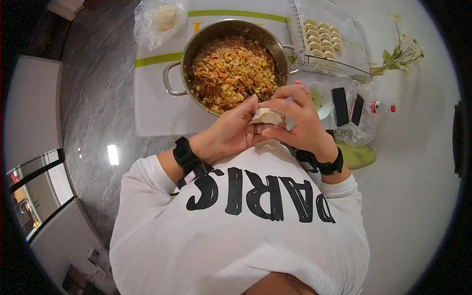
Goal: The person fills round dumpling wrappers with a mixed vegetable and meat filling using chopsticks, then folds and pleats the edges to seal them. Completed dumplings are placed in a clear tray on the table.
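Note:
A pale dumpling (269,116) with a folded, pleated edge is held between my two hands, just in front of a steel pot. My left hand (234,127) cradles it from the left. From the right, my right hand (300,114) curls its thumb and fingers around the same dumpling, hiding part of it. The two-handled pot (187,55) holds a chopped filling (236,70) with orange, green and yellow bits. Behind my right hand, partly covered, is a white bowl (323,107) with liquid and green specks.
Rows of shaped dumplings (322,38) lie in a clear tray (339,68) at the back right. Round wrappers (165,17) rest in a plastic bag back left. On the right are two black devices (340,107), a red-capped bottle (381,107) and flowers (402,59).

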Action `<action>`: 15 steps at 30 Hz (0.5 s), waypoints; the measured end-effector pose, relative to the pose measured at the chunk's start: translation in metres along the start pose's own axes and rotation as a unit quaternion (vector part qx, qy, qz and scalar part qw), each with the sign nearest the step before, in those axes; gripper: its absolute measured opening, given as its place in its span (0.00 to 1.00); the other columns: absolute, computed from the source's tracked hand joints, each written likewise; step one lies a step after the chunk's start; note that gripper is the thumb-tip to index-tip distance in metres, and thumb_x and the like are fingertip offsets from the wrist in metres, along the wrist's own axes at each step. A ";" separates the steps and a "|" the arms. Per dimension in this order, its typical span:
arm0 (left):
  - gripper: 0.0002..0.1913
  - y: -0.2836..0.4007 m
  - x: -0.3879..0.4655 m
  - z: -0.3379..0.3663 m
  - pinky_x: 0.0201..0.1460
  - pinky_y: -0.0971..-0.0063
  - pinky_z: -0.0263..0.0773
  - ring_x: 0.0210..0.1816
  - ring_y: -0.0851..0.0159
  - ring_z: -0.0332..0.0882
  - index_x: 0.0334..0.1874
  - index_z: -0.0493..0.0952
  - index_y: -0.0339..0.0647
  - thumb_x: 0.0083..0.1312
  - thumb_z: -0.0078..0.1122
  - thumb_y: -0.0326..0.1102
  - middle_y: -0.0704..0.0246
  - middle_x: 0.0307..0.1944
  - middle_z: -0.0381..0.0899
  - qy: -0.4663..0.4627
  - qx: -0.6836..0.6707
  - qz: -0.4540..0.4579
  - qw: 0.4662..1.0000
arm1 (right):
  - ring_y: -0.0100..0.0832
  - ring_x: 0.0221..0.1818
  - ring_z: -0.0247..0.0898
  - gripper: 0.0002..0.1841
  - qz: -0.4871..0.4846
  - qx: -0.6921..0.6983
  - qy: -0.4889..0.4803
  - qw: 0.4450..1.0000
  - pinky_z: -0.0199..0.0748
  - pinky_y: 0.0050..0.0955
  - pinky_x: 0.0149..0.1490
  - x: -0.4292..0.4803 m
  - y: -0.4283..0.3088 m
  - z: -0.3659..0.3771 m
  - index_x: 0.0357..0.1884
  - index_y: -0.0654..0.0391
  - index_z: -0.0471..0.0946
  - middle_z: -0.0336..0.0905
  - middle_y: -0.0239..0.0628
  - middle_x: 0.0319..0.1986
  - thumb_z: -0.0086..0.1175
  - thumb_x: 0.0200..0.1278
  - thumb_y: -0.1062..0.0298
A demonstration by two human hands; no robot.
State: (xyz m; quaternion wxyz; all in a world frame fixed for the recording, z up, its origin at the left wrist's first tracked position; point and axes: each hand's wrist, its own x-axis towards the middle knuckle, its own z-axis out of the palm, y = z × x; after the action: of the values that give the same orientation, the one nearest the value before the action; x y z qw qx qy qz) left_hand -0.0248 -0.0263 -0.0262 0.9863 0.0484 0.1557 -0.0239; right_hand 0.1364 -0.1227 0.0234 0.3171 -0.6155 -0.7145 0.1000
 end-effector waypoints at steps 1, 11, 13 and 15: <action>0.25 0.000 0.000 -0.005 0.59 0.66 0.73 0.53 0.63 0.78 0.61 0.66 0.40 0.77 0.26 0.50 0.61 0.53 0.76 -0.013 -0.002 -0.005 1.000 | 0.38 0.44 0.68 0.16 0.016 0.005 0.011 1.000 0.58 0.43 0.59 -0.005 0.003 -0.003 0.39 0.48 0.82 0.73 0.33 0.38 0.68 0.46 0.60; 0.20 0.000 -0.001 0.004 0.57 0.69 0.75 0.51 0.65 0.79 0.63 0.66 0.41 0.77 0.31 0.42 0.65 0.52 0.77 -0.008 0.014 0.015 1.000 | 0.38 0.41 0.70 0.13 -0.018 -0.021 0.073 0.997 0.62 0.42 0.58 -0.015 0.010 0.004 0.36 0.51 0.80 0.74 0.34 0.35 0.67 0.46 0.67; 0.20 0.000 -0.002 0.002 0.58 0.69 0.75 0.51 0.65 0.78 0.63 0.66 0.41 0.77 0.32 0.42 0.65 0.52 0.76 -0.035 -0.003 0.012 0.999 | 0.38 0.42 0.70 0.13 -0.007 -0.020 0.084 0.996 0.62 0.43 0.58 -0.012 0.003 0.001 0.36 0.52 0.80 0.74 0.35 0.36 0.68 0.46 0.67; 0.20 0.001 -0.003 0.003 0.59 0.69 0.74 0.52 0.65 0.78 0.63 0.66 0.40 0.77 0.32 0.42 0.65 0.52 0.76 -0.045 -0.011 0.015 0.999 | 0.39 0.43 0.70 0.14 0.009 -0.019 0.098 0.995 0.62 0.43 0.59 -0.012 -0.002 0.000 0.37 0.52 0.80 0.75 0.36 0.36 0.68 0.46 0.67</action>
State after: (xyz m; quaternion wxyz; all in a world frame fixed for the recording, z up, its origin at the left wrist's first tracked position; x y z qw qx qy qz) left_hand -0.0267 -0.0253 -0.0227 0.9930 0.0391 0.1106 -0.0096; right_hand 0.1356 -0.1349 0.0202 0.3732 -0.6343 -0.6764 0.0286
